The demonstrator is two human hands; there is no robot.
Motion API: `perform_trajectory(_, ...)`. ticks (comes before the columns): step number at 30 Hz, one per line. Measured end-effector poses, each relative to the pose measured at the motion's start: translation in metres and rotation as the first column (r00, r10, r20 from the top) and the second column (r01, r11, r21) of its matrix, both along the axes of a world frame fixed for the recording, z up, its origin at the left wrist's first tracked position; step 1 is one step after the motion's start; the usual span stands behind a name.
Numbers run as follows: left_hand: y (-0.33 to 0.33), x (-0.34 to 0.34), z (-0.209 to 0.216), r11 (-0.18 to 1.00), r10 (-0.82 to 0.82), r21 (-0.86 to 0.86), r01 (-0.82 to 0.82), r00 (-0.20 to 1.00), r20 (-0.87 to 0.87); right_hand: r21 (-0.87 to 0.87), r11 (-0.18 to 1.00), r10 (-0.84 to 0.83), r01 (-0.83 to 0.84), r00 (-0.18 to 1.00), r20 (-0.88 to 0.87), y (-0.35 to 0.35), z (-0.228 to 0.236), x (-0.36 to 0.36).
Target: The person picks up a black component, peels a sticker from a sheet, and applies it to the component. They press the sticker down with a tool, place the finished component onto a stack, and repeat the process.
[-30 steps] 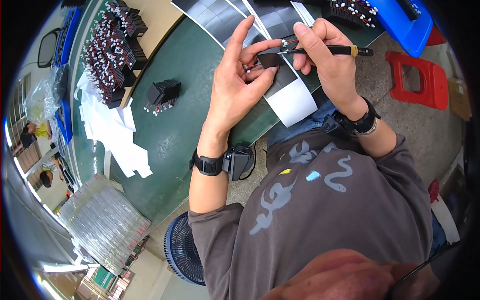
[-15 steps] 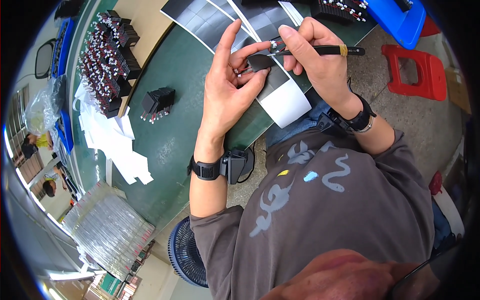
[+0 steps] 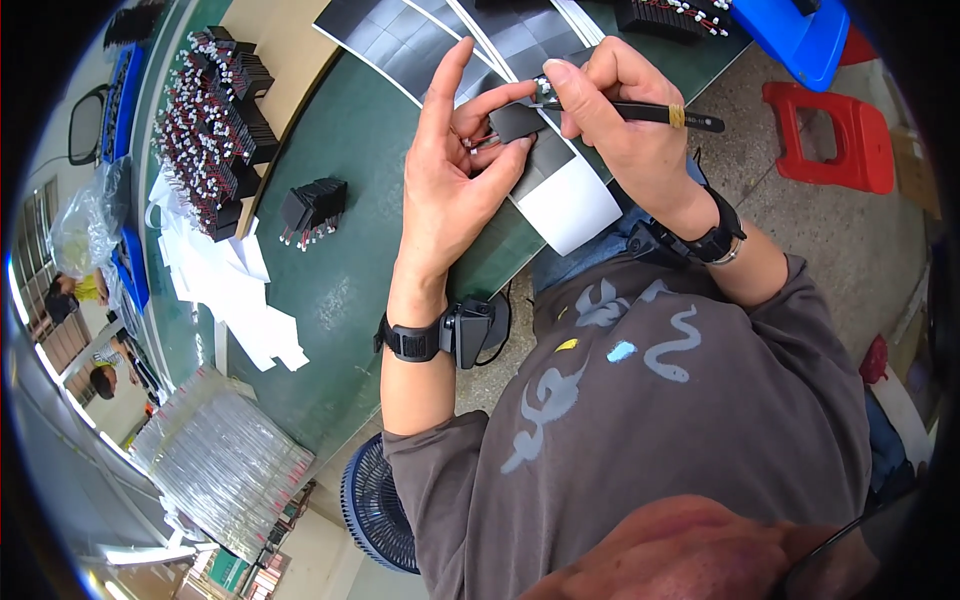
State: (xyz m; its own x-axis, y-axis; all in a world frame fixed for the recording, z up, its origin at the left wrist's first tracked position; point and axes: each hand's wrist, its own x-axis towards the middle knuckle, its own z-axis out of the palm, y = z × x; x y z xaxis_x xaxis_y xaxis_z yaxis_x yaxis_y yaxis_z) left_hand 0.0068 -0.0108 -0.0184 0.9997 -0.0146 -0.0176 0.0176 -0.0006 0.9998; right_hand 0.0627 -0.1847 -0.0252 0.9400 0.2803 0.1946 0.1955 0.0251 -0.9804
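Note:
My left hand point(image 3: 455, 170) pinches a small black square part point(image 3: 516, 121) with thin metal pins, held just above the green table point(image 3: 350, 290). My right hand point(image 3: 620, 110) grips a black brush-like tool with a gold band point(image 3: 650, 114); its tip touches the top of the part. Both wrists carry black bands, and a small black device hangs on the left one point(image 3: 470, 332). Under the hands lie long black-and-white label strips point(image 3: 480, 50).
A small cluster of black parts point(image 3: 312, 208) stands on the table's left, a big batch of them point(image 3: 215, 110) farther back, white paper sheets point(image 3: 225, 290) beside. Clear plastic tubes point(image 3: 215, 460), a blue fan point(image 3: 375, 510), a red stool point(image 3: 835, 135) and a blue bin point(image 3: 795, 35) surround me.
Both hands with the part and the tool keep their hold; the view has shifted slightly, and the tool's tip stays on the part.

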Motion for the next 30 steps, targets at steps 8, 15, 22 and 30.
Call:
perform_trajectory(8, 0.003, 0.001, 0.001, 1.000, -0.008, 0.029, 0.008, 1.000, -0.010, -0.192, 0.979, 0.177, -0.073, 0.776, 0.605, -0.017, 0.005, 0.002)
perform_trajectory(15, 0.002, -0.001, 0.004, 0.999, -0.040, 0.034, 0.039, 0.999, 0.014, -0.321, 0.947, 0.175, 0.028, 0.792, 0.585, -0.019, 0.015, 0.009)
perform_trajectory(22, 0.000, -0.005, 0.009, 0.999, 0.036, -0.042, -0.035, 0.999, 0.033, -0.524, 0.845, 0.357, 0.104, 0.620, 0.699, -0.005, 0.028, 0.011)
perform_trajectory(30, -0.003, -0.008, 0.015, 1.000, 0.024, 0.018, -0.025, 0.999, 0.020, -0.491, 0.869, 0.411, -0.050, 0.623, 0.665, -0.012, 0.027, 0.020)
